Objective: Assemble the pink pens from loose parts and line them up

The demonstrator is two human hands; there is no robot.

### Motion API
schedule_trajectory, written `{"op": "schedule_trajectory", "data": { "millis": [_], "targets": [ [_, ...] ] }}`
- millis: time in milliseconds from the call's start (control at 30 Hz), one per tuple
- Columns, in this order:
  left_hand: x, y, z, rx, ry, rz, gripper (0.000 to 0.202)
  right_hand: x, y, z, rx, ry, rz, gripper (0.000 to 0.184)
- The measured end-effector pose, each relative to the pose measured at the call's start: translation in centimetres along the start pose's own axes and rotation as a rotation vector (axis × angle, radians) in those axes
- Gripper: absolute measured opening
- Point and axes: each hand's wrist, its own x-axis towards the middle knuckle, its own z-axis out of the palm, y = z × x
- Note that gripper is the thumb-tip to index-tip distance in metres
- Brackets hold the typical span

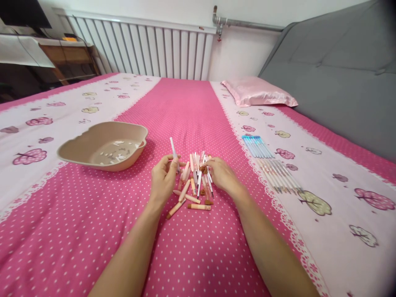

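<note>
My left hand (164,177) is closed around a slim pale pen (173,146), which stands upright with its white end above the fingers. Just right of it, a loose pile of pens (185,190) in pink, white, peach and brown lies on the bedspread. My right hand (223,175) reaches over the pile's right side. Its thumb and fingertips are pinched at a pen with a brown end, partly hidden by the fingers and the other pens.
A beige basin (133,160) with small white pieces in it sits at left. Rows of blue pens (258,147) and pale pens (280,177) lie at right. Farther back are a pink pillow (258,91), a grey headboard (334,70) and a white radiator (148,45).
</note>
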Motion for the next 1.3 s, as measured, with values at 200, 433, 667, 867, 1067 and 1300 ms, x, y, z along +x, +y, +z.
{"op": "schedule_trajectory", "data": {
  "millis": [200, 433, 667, 867, 1067, 1300],
  "targets": [
    [0.0, 0.1, 0.0, 0.010, 0.000, -0.003, 0.030, -0.1, 0.0, -0.3, 0.008, 0.012, -0.014, 0.029],
    [0.0, 0.2, 0.0, 0.025, 0.003, 0.004, 0.030, 0.1, -1.0, -0.5, 0.032, 0.064, -0.126, 0.034],
    [0.0, 0.2, 0.1, -0.001, 0.006, -0.002, 0.029, -0.2, -2.0, 0.3, -0.017, -0.074, -0.310, 0.032],
    [0.1, 0.1, 0.0, -0.007, 0.006, 0.001, 0.027, -0.3, -1.8, 0.2, -0.111, -0.060, -0.260, 0.023],
    [0.1, 0.2, 0.0, 0.002, 0.010, -0.002, 0.028, -0.4, -2.0, -0.3, -0.158, -0.041, -0.206, 0.022],
    [0.0, 0.2, 0.0, -0.007, 0.009, -0.003, 0.027, -0.3, -1.9, -0.3, -0.118, -0.042, -0.188, 0.027]
  ]
}}
